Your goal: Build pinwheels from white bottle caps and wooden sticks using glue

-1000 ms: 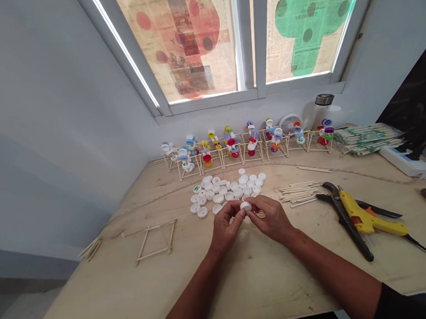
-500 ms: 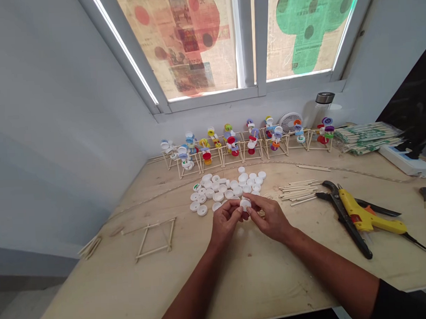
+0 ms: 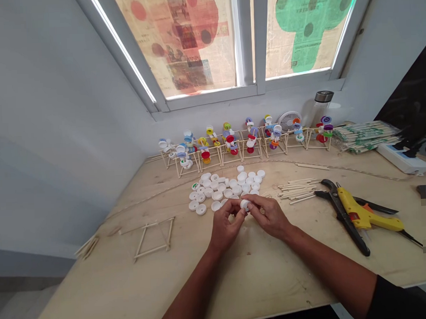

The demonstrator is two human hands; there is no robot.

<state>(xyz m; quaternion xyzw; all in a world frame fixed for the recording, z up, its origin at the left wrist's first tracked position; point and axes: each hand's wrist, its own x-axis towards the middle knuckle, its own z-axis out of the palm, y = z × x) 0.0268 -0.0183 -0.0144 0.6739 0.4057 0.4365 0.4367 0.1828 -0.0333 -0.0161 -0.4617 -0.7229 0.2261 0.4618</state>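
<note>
Between my two hands is a white bottle cap (image 3: 245, 204), raised just above the table at the near edge of a spread of loose white bottle caps (image 3: 217, 195). My left hand (image 3: 225, 223) pinches the cap from the left with thumb and fingers. From the right, my right hand (image 3: 269, 216) grips the same cap with thumb and forefinger. Part of the cap is covered by the fingertips. A few thin sticks lie partly hidden behind my right hand.
Wooden stick frames with coloured cap wheels (image 3: 230, 139) line the wall. To the right lie loose sticks (image 3: 297, 190), black-handled cutters (image 3: 346, 219), a yellow glue gun (image 3: 365, 211) and a power strip (image 3: 403, 159). A stick frame (image 3: 151, 251) lies left, on the wooden table (image 3: 109, 295).
The cap has turned and tilted slightly between my fingers. Both hands stay almost in place, and the whole view has shifted a little.
</note>
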